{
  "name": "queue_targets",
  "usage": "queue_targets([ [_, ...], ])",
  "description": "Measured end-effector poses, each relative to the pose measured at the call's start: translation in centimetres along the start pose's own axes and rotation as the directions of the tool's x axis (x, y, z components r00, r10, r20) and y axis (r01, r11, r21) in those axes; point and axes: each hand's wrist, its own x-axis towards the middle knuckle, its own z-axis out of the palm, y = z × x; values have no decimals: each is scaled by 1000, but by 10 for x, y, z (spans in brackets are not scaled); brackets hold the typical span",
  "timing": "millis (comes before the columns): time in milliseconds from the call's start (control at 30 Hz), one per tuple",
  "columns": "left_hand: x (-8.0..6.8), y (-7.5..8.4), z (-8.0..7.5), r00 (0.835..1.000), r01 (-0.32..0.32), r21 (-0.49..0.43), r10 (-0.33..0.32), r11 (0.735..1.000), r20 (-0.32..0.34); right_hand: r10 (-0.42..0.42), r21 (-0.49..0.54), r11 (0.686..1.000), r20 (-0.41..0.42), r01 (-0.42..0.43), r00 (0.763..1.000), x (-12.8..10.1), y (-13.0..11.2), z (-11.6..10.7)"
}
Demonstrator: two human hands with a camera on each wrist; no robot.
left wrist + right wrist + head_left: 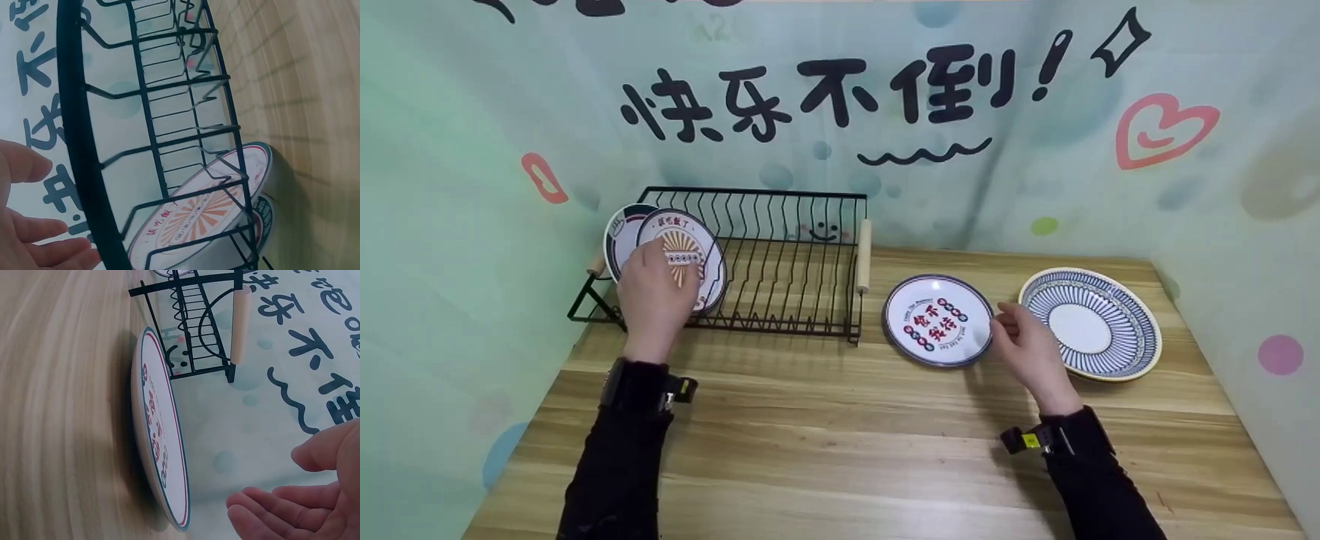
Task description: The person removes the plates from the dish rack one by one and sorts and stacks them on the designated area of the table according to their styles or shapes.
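Two black-sleeved arms reach over a wooden table [840, 450], each wrist carrying a small camera. In the head view, the right hand [1030, 351] sits at the right rim of a white plate with red characters [937, 320], which lies flat on the table; the fingers look loosely curled toward the rim, and whether they touch it cannot be told from above. The right wrist view settles the matter: the fingers [281, 509] are relaxed and open, clear of the plate's edge [160, 455], holding nothing.

Just beside that hand, to its right, lies a blue-striped plate [1091, 324].

Farther back on the left, the left hand [655, 298] covers the lower part of a sunburst plate [684, 251] standing upright in a black wire dish rack [787, 255], with a second plate [622, 232] behind it. The head view hides the fingers; the left wrist view shows them [39, 247] spread and straight outside the rack's wire [84, 169], apart from the sunburst plate [197, 216].

Behind everything hangs a pale green backdrop [840, 97] with black Chinese lettering.
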Motion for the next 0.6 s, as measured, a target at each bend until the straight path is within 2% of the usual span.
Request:
queue_targets([
  [233, 2, -10, 1, 998, 59, 2, -59, 998, -16, -65, 8, 998, -1, 65, 998, -4, 2, 3],
  [600, 12, -24, 3, 994, 108, -8, -108, 994, -16, -152, -91, 984, 18, 153, 988, -7, 6, 5],
])
